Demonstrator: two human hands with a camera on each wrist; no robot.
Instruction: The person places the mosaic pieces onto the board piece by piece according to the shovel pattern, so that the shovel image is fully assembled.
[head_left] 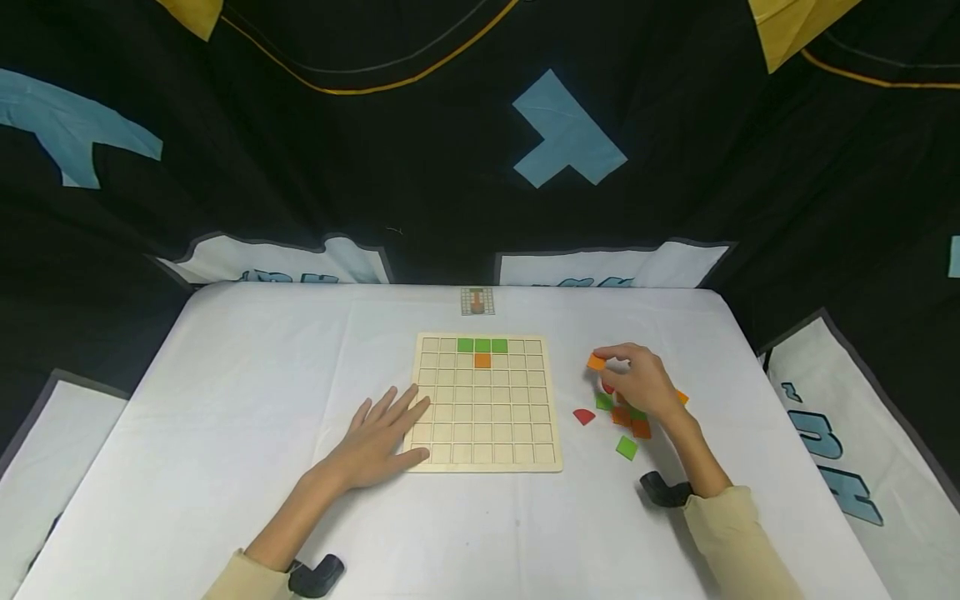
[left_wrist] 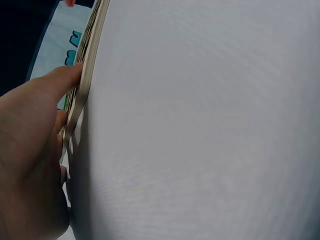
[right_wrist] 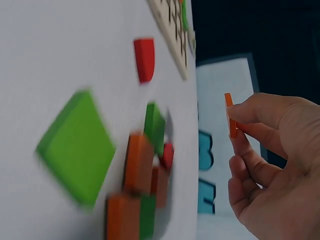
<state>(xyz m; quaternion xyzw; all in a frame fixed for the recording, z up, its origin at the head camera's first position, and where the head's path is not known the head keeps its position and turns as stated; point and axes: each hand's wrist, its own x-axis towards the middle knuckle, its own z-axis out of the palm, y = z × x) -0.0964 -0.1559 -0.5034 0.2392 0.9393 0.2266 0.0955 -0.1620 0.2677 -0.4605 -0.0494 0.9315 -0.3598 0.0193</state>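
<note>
The person's right hand (head_left: 645, 383) held an orange piece (head_left: 596, 362) above the white desk (head_left: 247, 375), to the right of the wooden board (head_left: 483, 412) and well apart from it. The thumb and a finger were clamped on this piece. In the right wrist view it showed its thin edge; it seemed to me square, so I could not name any long axis.

The important relation, in my opinion, was a sideways one. From these fingers, the orange square (head_left: 482, 361) on the board lay to the left, at almost the same depth. It sat just on the near side of the middle one of three green squares (head_left: 482, 345), which filled part of the farthest row.

The left hand (head_left: 375, 446) was the nearer one to the board: its fingers were spread apart and rested over the left border, gripping no piece. The loose pieces (head_left: 621, 415) lay under and beside the right hand, a red piece (head_left: 584, 416) a little toward the board. Beyond the board lay a small card (head_left: 477, 301).
</note>
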